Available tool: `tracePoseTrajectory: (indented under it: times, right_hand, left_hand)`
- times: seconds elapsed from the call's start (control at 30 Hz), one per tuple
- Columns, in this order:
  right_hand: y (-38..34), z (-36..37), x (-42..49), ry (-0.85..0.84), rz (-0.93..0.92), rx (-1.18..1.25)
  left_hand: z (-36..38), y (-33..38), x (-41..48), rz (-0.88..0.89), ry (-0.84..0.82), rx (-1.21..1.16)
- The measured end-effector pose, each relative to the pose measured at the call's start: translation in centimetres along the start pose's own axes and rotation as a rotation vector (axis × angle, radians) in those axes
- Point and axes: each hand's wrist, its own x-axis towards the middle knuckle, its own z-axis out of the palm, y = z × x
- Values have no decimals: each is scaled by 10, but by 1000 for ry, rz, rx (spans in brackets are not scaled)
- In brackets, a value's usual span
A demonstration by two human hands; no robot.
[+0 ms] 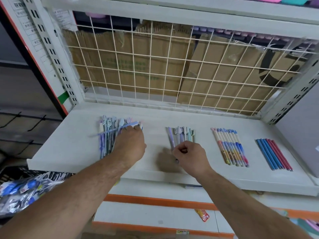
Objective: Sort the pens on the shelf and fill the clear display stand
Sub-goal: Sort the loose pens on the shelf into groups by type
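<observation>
Both hands at the pens on the white shelf (77, 144).
My left hand (131, 144) lies over the far-left pile (107, 138), fingertips on a crosswise blue pen (110, 131); I cannot tell its grip. My right hand (189, 156) pinches a purple pen (170, 137) by its near end in the next group (184, 135), fingers curled.

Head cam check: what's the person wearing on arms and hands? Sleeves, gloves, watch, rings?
Nothing worn that shows. The left forearm and right forearm are bare with visible hair, no sleeve edge in frame. The left hand and right hand are ungloved; no watch or wristband at either wrist. Rings: none clear, though the fingers are blurred.
</observation>
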Motion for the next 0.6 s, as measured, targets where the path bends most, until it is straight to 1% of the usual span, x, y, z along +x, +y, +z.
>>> tracePoseTrajectory:
  times: [0.1, 0.43, 0.6]
  right_hand:
    - [-1, 2, -3, 4, 4, 13]
    - [-4, 5, -7, -4, 13, 29]
    - [-2, 2, -8, 0, 13, 20]
  left_hand:
    - [-3, 0, 1, 11, -19, -65]
    - [-10, 5, 6, -10, -60, -151]
    - [-12, 5, 11, -35, -128, -177]
